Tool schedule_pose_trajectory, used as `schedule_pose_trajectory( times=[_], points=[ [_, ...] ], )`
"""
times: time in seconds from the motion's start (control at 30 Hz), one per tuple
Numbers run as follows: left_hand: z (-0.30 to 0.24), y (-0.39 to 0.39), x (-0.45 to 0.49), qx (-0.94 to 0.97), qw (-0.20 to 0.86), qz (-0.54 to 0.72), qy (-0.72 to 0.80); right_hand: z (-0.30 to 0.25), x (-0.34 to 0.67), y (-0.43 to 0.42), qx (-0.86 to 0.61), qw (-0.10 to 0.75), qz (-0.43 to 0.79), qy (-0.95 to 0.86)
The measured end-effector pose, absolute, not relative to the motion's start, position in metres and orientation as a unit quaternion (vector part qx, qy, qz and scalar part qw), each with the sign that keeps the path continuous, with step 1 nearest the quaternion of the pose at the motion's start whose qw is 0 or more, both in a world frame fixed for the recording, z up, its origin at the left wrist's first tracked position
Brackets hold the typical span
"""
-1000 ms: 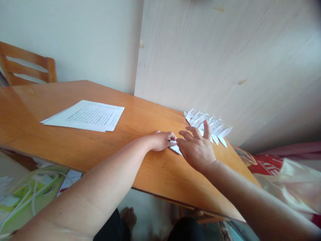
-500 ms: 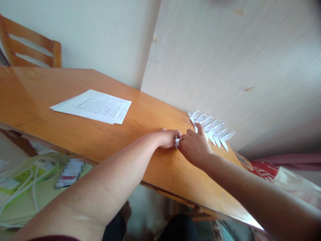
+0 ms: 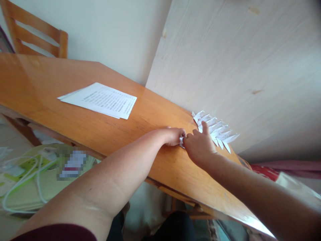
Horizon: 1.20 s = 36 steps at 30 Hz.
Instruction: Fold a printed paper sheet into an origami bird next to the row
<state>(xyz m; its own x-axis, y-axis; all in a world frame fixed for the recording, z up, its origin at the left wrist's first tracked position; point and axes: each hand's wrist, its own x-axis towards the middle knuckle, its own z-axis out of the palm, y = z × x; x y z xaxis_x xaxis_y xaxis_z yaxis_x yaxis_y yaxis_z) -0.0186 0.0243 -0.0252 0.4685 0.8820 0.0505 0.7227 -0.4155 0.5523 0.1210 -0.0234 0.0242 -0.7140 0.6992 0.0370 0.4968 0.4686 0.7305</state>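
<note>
Left hand point(image 3: 176, 136) down on the table point(image 3: 155, 112), fingers curled in and pinching one end of a small piece of paper point(image 3: 182, 142). Right hand point(image 3: 201, 145) just beside it, most fingers bent in toward the paper's other end, one finger sticking up. Whether the right fingers grip it or only press: cannot tell, the tips are hidden.

Paper lies between the two hands, low on the tabletop; only a sliver shows, so its shape can't be made out.

Change: a second ago the right fingers were spread over the paper and more of it showed; now they are folded in against the left fingertips. Reads as a shift from a loose reach to close work, both hands on the one piece. View has tilted too, so everything sits differently in frame.

Just beyond the right hand: a row of folded papers point(image 3: 222, 127), pointed ends up, overlapping. Beyond the left hand, off to its left and well apart: a stack of printed sheets point(image 3: 102, 102), lying flat. Farther out that way, a chair point(image 3: 40, 28).
</note>
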Motion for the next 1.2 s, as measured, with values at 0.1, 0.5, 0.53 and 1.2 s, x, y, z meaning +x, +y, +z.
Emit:
schedule_pose_trajectory(
  times=[0.1, 0.5, 0.53, 1.2],
  points=[
    [-0.024, 0.023, -0.019, 0.828, 0.232, 0.167, 0.483, 0.022, 0.119, -0.024, 0.331, 0.132, 0.375, 0.856],
    [-0.027, 0.023, -0.021, 0.817, 0.228, 0.167, 0.502, 0.007, 0.132, -0.022, 0.339, 0.102, 0.368, 0.860],
    [-0.027, 0.023, -0.020, 0.818, 0.228, 0.166, 0.502, 0.007, 0.132, -0.023, 0.342, 0.099, 0.371, 0.858],
    [-0.028, 0.026, -0.019, 0.823, 0.243, 0.161, 0.488, 0.013, 0.142, -0.052, 0.364, 0.047, 0.346, 0.863]
  ],
)
